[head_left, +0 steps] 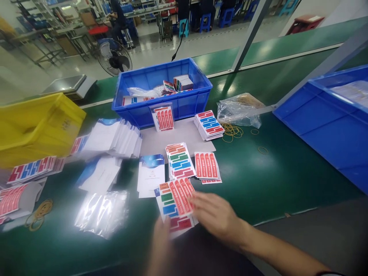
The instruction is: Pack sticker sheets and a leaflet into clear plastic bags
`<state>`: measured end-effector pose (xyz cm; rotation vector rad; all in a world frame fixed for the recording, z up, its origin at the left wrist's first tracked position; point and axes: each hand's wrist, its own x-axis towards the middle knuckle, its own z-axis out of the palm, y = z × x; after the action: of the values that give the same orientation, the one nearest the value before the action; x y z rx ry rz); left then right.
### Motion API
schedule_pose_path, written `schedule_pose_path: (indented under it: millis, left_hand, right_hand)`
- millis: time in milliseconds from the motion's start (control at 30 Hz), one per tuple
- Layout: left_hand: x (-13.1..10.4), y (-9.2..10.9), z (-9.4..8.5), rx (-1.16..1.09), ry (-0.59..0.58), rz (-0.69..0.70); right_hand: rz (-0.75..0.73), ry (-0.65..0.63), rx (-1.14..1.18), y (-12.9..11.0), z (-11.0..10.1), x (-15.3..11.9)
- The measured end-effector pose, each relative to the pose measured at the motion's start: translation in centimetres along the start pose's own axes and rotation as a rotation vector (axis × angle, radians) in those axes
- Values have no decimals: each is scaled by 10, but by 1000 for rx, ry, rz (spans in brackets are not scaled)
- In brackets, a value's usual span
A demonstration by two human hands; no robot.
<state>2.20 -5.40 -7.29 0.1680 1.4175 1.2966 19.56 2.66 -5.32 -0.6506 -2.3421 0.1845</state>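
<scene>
My right hand [214, 214] pinches the right edge of a red striped card [181, 196]. Beneath that card lies a sheet with orange, green, blue and dark red labels [169, 209], near the table's front edge. My left hand [162, 234] is at the lower left edge of this sheet, smeared by motion, so its fingers cannot be made out. Just beyond are a stack of multicoloured label sheets [180, 161], a pile of red striped cards [206, 165] and blue-and-white leaflets [151, 174].
A blue bin [161, 103] stands behind the stacks, a yellow bin [37, 126] at left, another blue bin [324, 122] at right. Clear plastic sleeves [102, 212] lie front left. Rubber bands [231, 131] lie beside a plastic bag [240, 109]. A metal post [250, 36] rises behind.
</scene>
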Motion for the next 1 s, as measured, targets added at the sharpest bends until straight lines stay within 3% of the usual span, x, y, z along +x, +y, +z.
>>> schedule_pose_path:
  millis: [100, 233, 333, 433, 600, 767, 833, 867, 933, 1000]
  left_hand:
    - [2, -1, -1, 148, -39, 70]
    - [-5, 25, -18, 485, -175, 200]
    - [-15, 56, -33, 904, -299, 390]
    - [-18, 75, -39, 1226, -388, 611]
    - [-8, 71, -32, 1503, -357, 774]
    - [-7, 67, -31, 1481, -417, 768]
    - [-6, 73, -44, 1399, -348, 767]
    - [-5, 78, -54, 1359, -242, 764]
    - [-1, 90, -80, 1319, 77, 717]
    - [4, 100, -107, 1388, 377, 577]
  right_hand:
    - [-27, -114, 137, -28, 21, -2]
    - [31, -44, 349, -26, 16, 1]
    - [289, -4, 454, -8, 6, 5]
    - [565, -134, 639, 4, 15, 3]
    - [704, -274, 956, -1, 50, -1]
    - [700, -319, 1005, -17, 62, 5]
    - [691, -349, 1046, -17, 61, 6]
    - [695, -352, 1077, -16, 60, 6]
    - [731, -332, 1129, -11, 57, 4]
    - [771, -323, 1149, -5, 55, 3]
